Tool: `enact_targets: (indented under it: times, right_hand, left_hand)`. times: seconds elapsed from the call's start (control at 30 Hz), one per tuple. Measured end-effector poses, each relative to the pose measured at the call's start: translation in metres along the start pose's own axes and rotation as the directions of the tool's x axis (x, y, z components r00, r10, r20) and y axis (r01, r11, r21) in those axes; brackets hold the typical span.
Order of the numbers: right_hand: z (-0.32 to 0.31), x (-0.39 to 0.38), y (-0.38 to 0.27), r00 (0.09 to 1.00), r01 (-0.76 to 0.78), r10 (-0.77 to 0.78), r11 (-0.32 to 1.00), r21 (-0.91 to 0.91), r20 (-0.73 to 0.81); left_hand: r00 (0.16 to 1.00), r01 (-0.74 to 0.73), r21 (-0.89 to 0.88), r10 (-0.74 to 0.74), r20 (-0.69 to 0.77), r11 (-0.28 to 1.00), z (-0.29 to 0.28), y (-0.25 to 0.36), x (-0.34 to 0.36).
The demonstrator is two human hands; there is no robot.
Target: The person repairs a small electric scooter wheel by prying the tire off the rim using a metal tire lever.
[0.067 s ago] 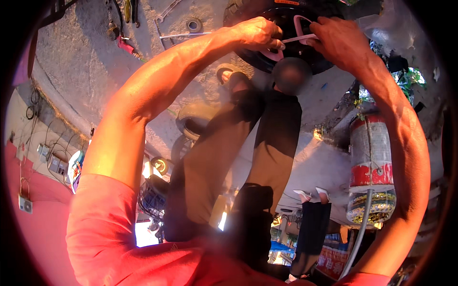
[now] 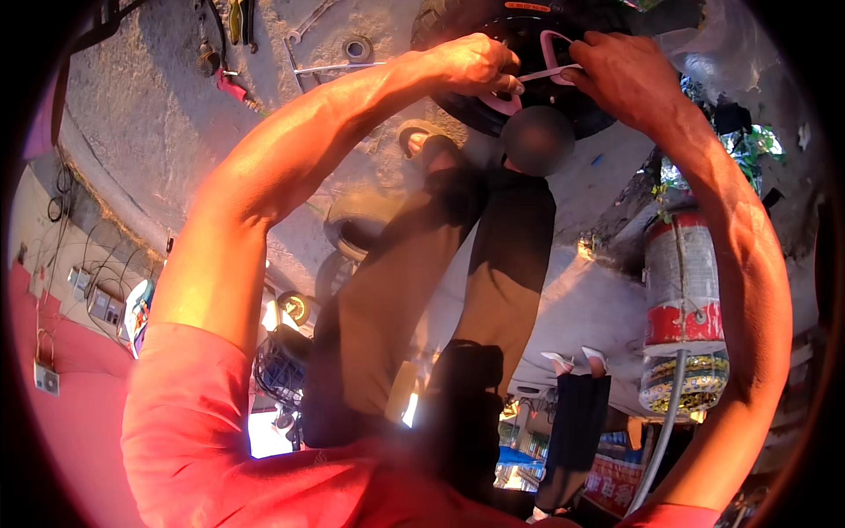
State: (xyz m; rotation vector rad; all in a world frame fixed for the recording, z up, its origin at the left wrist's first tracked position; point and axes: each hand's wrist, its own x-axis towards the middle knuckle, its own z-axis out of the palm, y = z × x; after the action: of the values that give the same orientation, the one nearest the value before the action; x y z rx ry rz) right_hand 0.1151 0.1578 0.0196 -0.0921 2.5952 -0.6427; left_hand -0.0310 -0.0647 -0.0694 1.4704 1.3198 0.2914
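At the top of the head view lies a black wheel with a tyre (image 2: 458,107), partly cut off by the upper edge. Over it my two hands stretch a narrow pale pink strip (image 2: 544,74). Part of the strip bends up into a loop beside my right hand. The fingers of my left hand (image 2: 480,66) are closed, with one end of the strip at the thumb and fingertips. My right hand (image 2: 627,75) pinches the strip between thumb and fingers. Another pinkish piece (image 2: 503,103) shows below my left hand; whether it joins the strip, I cannot tell.
Left of the wheel lie a small ring (image 2: 356,48), a wrench (image 2: 308,25), pliers (image 2: 235,19) and a red-handled tool (image 2: 231,85). A loose tyre (image 2: 352,220) is beside my left leg. At right stands a red and grey cylinder (image 2: 685,273); another person's legs (image 2: 576,422) are behind.
Both hands keep their grip on the pink strip. It has shifted very slightly to the left at my right hand.
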Motion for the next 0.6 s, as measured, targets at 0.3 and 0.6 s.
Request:
enact_targets:
  times: [0.3,0.6]
  right_hand:
    - [0.022,0.008,0.015,0.988,0.031,-0.035,0.999,-0.028,-0.147]
    - [0.008,-0.004,-0.013,0.981,-0.009,-0.007,0.996,-0.086,-0.193]
  left_hand:
    - [0.999,0.023,-0.150,-0.019,0.029,0.988,-0.008,-0.004,0.000]
    - [0.969,0.220,-0.414,-0.149,0.197,0.884,-0.033,0.016,-0.008]
